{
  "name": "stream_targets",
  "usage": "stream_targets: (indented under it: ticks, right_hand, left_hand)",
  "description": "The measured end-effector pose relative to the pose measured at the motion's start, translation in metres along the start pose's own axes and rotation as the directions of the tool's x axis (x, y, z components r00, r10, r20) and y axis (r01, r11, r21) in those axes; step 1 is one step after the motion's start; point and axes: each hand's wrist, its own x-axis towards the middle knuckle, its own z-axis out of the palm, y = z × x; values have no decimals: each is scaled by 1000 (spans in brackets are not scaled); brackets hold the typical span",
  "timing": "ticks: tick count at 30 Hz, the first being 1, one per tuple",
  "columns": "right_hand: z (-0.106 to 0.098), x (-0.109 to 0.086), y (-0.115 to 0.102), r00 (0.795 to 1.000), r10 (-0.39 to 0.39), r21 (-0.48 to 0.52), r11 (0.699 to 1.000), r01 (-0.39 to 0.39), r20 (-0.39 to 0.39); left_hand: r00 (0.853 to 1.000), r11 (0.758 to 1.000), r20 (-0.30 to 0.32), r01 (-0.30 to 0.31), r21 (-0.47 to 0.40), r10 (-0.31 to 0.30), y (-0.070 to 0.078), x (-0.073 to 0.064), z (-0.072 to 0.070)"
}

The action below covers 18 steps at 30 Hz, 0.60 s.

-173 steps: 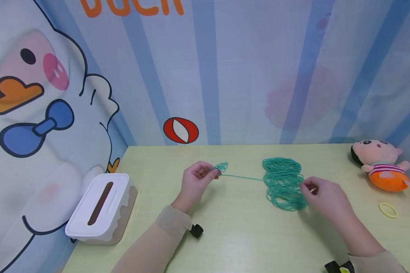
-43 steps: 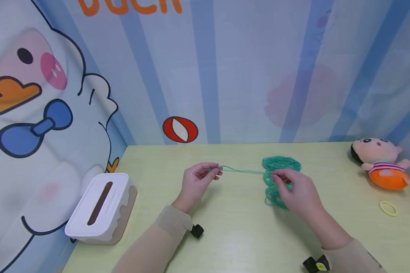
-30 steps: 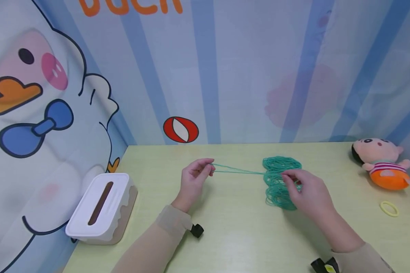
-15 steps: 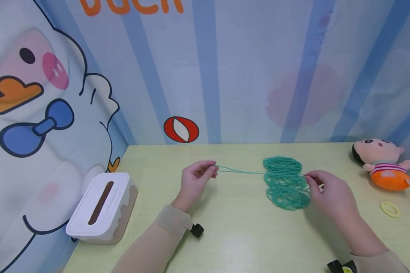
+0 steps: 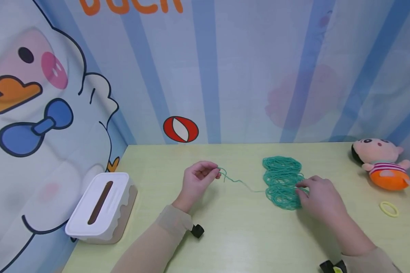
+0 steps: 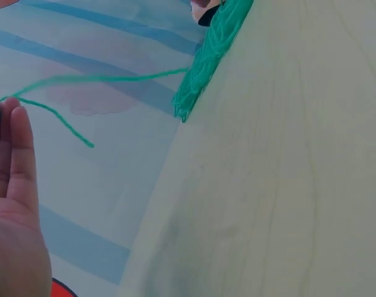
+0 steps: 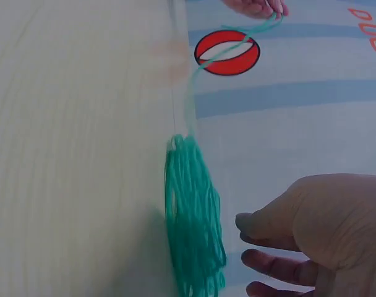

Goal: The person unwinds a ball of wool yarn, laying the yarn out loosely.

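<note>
Thumb and fingertips of my left hand (image 5: 197, 182) pinch a thin green strand of yarn (image 5: 240, 181) above the table. The strand sags rightward to a bundle of green yarn (image 5: 281, 178), laid in several looped clumps. In the left wrist view, a short loose end (image 6: 61, 119) dangles from the pinch. My right hand (image 5: 322, 199) is at the bundle's right edge, low over the table. In the right wrist view, its thumb and fingers stand apart beside the yarn, and no strand shows between them.
A white-lidded box (image 5: 100, 204) with a slot stands at the table's left. A plush doll (image 5: 384, 165) lies at the back right, with a yellow ring (image 5: 388, 209) in front of it. A printed curtain (image 5: 242, 76) borders the back edge.
The strand between left hand and bundle has gone from nearly straight to slack, and a loose end now shows. My right hand has moved slightly left and down, its fingers spreading.
</note>
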Motion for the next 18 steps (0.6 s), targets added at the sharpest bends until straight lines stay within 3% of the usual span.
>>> stream_targets:
  ticks: [3, 7, 13, 18]
  right_hand:
    - [8, 5, -27, 995, -86, 69, 994, 90, -57]
    - [23, 15, -66, 981, -180, 216, 957, 193, -75]
    - [52, 29, -106, 970, -243, 324, 916, 235, -17]
    - [67, 36, -122, 965, -259, 340, 904, 260, -50]
  left_hand:
    - [1000, 1000, 23, -4, 3, 4, 1, -1, 1]
    - [1000, 1000, 23, 4, 7, -4, 1, -1, 2]
    - [999, 1000, 33, -10, 16, 10, 1, -1, 2]
    - [999, 999, 42, -27, 29, 26, 1, -2, 2]
